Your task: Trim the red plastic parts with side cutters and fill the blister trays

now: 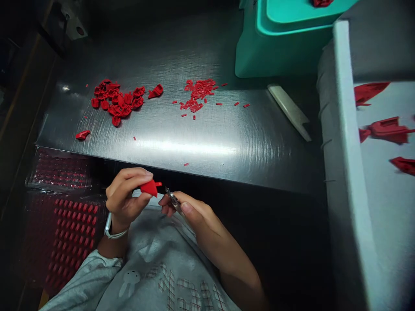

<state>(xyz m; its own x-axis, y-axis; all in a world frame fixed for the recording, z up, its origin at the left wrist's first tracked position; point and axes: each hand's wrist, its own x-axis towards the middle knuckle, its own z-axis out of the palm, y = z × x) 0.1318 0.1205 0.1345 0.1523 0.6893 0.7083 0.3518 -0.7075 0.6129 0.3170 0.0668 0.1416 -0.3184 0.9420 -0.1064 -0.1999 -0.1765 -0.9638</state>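
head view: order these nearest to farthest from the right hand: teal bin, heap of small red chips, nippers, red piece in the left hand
1. Nippers: held in the right hand.
2. Red piece: just to the left, in the left hand.
3. Heap of small red chips: ahead, on the metal table.
4. Teal bin: farthest, ahead and to the right.

Metal table [155,52] across middle, surface brushed, finely scratched, front edge running slightly aslant. Broad white glare [201,149] near front edge, smaller bright spot [65,88] at left end. Light cool, uneven; far side of table dim. Deep shadow [285,233] below front edge. Left margin dark, brownish strip [30,86] running aslant there. Plain grey surface [382,39] at upper right.
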